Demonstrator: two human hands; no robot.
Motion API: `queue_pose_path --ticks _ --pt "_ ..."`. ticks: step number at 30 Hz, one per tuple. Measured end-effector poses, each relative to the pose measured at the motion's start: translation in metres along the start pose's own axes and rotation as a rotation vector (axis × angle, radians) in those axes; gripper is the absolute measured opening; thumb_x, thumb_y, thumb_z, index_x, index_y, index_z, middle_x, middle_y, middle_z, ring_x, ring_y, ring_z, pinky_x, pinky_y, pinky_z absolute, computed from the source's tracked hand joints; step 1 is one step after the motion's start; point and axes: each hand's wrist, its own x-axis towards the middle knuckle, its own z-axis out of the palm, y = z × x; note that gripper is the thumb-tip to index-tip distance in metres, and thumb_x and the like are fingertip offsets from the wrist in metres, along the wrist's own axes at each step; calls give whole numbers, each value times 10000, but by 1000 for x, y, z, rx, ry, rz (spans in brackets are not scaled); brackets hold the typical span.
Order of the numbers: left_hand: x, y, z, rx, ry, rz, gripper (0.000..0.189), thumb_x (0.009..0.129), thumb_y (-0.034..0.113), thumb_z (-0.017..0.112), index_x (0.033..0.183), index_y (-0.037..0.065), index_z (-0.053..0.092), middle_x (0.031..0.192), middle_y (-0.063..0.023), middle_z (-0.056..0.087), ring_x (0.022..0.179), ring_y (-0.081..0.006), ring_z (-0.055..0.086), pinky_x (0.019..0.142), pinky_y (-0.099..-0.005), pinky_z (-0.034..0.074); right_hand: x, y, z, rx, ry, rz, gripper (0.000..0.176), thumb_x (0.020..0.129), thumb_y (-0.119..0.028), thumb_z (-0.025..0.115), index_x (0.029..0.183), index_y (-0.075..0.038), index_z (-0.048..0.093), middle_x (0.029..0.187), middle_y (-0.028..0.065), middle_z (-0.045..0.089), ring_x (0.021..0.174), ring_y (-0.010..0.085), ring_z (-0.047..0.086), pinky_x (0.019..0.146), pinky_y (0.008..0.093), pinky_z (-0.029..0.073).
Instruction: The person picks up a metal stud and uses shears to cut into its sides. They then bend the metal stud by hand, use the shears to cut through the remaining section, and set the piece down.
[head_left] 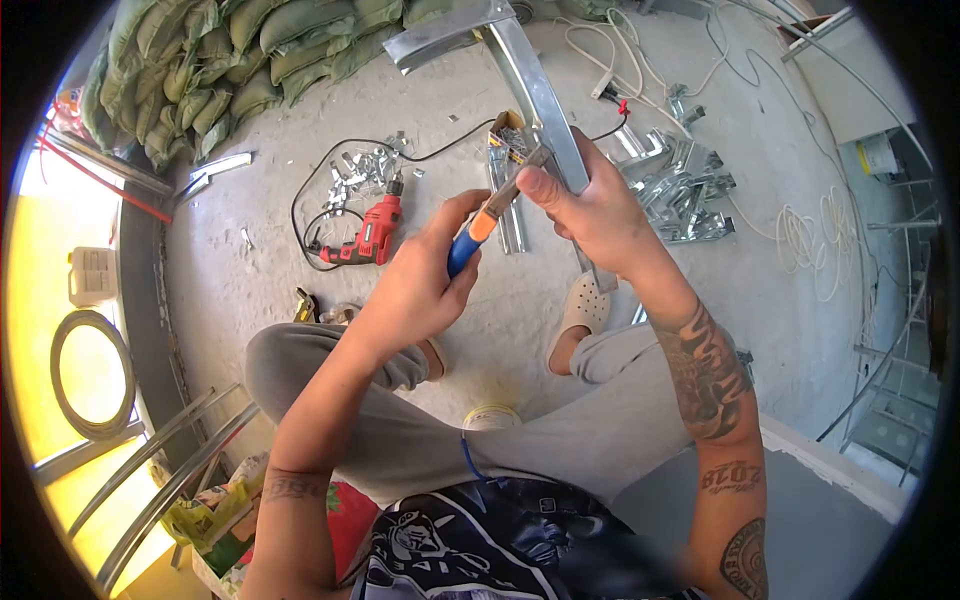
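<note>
My left hand [418, 275] is closed around a hand tool [478, 228] with a blue and orange grip and a metal shaft. The tool's metal end lies against a bent, galvanized steel channel [540, 95], and its exact kind cannot be told. Wrapped round that channel, my right hand [592, 205] has its thumb close to the tool's shaft. The channel slants upward and away, with a crosspiece at its far end. Beyond the hands, an open box of small metal fasteners [510, 135] sits among steel strips on the floor.
A red corded drill [370, 232] lies left of my hands, near scattered metal pieces [365, 170]. Cut metal brackets [695, 190] are heaped on the right. Sandbags [230, 60] are stacked at the back left, and white cable [800, 240] coils at the right.
</note>
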Motion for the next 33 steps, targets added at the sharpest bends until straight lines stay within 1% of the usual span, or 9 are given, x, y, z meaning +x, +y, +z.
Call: queue_pose_path --ticks 1,4,7,12,18,24,28,30,33 --pt "-1 -1 1 -1 0 0 445 891 20 551 1327 17 462 973 -191 586 860 -313 600 802 -366 462 0 0 -1 53 -74 74 769 755 -651 729 1082 22 553 823 130 623 762 195 623 676 336 491" --pt "-3 -6 3 21 -2 8 517 886 22 553 1384 25 414 1019 -202 597 884 -325 602 816 -371 463 -2 -4 -2 42 -91 75 792 756 -661 719 1104 28 544 835 129 624 788 231 624 705 344 493" --pt "-2 -8 2 66 6 -24 448 879 22 557 1317 21 465 977 -193 589 843 -326 593 791 -373 464 -2 1 5 -21 49 -52 818 754 -674 711 1129 32 538 836 125 623 780 261 620 718 360 495" --pt "1 -8 6 101 14 -43 296 860 3 538 1156 17 529 883 -158 565 806 -296 572 746 -358 449 -2 2 3 -52 27 -5 827 754 -669 714 1159 31 539 835 120 624 760 262 617 723 371 497" --pt "1 -6 5 -23 -87 -79 400 860 -18 510 1258 23 506 934 -126 607 870 -210 594 787 -336 460 -4 0 6 51 35 11 792 740 -645 744 1135 17 563 805 84 602 730 196 591 701 343 492" --pt "0 -13 11 -187 -32 -27 429 878 -31 492 1305 1 469 969 -70 610 960 -183 607 839 -314 470 -3 1 7 20 97 -43 774 728 -641 756 1089 22 585 793 75 605 723 186 586 676 330 488" --pt "-1 -13 8 -225 -108 -123 403 887 -14 504 1289 10 483 991 -70 596 956 -161 588 834 -301 465 -1 1 6 2 93 -50 793 714 -645 766 1088 31 587 776 88 617 705 188 591 658 331 484" --pt "0 -20 8 -150 -91 -77 388 876 -14 501 1263 14 499 978 -60 573 891 -134 553 799 -291 461 -1 -2 4 -7 82 -40 807 707 -645 771 1100 35 586 768 89 618 699 189 592 659 331 484" --pt "2 -19 4 -207 -149 -136 408 854 -20 491 1261 14 501 938 -47 540 826 -131 512 768 -287 450 -1 -3 3 -23 76 -53 822 697 -644 780 1113 37 585 765 85 619 694 187 591 658 329 485"
